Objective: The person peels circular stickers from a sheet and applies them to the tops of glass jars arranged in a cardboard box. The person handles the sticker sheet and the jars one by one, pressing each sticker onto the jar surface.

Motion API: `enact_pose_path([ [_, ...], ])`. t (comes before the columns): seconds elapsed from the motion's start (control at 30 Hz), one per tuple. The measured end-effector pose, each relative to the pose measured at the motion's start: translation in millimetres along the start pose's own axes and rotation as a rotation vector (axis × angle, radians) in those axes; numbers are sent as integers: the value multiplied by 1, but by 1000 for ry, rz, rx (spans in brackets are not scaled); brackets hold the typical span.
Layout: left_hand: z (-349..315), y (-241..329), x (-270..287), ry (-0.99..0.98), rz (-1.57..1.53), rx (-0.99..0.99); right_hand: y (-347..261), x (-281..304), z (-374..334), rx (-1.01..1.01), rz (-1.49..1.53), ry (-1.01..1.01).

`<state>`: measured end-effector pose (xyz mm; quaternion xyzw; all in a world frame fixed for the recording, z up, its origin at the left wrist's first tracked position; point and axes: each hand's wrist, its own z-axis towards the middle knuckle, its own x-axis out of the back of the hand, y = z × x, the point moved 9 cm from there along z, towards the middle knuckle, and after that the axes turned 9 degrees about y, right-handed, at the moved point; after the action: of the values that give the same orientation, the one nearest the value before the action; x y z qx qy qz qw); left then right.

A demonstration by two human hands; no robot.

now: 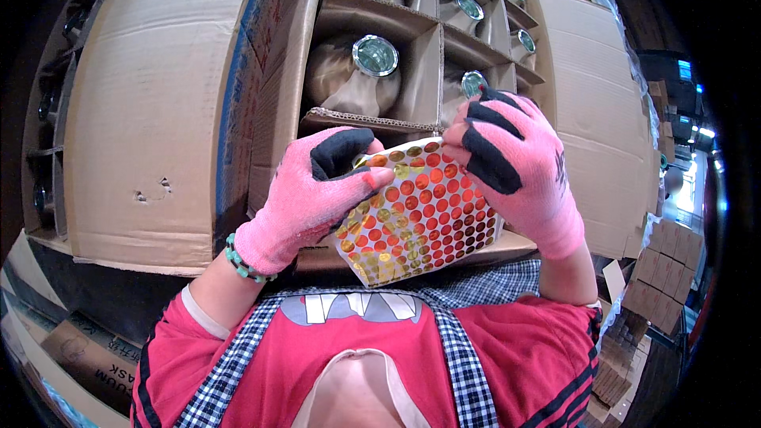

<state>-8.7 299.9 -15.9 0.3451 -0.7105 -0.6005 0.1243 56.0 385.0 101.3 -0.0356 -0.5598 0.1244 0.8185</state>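
A sheet of round red-and-gold foil stickers (444,214) is held in front of my chest, tilted, with its top edge near the carton. My left hand (313,178), in a pink glove with dark fingertips, grips its upper left corner between thumb and fingers. At the top right edge, my right hand (519,158), gloved alike, pinches the sheet with its fingers curled. Whether a single sticker is between those fingertips, I cannot make out. Just beyond my hands, a clear glass bottle (357,83) with a round greenish mouth stands upright in a cardboard compartment.
An opened carton with cardboard dividers (420,63) holds several such bottles. Its right flap (590,111) lies folded outward. A wide cardboard panel (151,111) covers the left, with more compartments beyond it. Stacked brown boxes (662,269) stand far right, and a printed carton (87,357) lies lower left.
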Motion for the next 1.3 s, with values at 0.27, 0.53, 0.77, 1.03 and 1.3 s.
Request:
enact_pose_path([
  [0.27, 2, -2, 6, 57, 55, 103, 6, -10, 1, 115, 4, -31],
  [0.53, 5, -7, 8, 59, -12, 88, 32, -16, 13, -51, 346, -71],
  [0.77, 5, -8, 7, 67, -79, 124, 181, 6, 62, -425, 717, 389],
  [1.03, 6, -9, 9, 55, -39, 138, 383, -75, 126, -521, -256, -80],
  [1.3, 3, -9, 11, 28, -45, 210, 362, -91, 142, -422, -721, -122],
])
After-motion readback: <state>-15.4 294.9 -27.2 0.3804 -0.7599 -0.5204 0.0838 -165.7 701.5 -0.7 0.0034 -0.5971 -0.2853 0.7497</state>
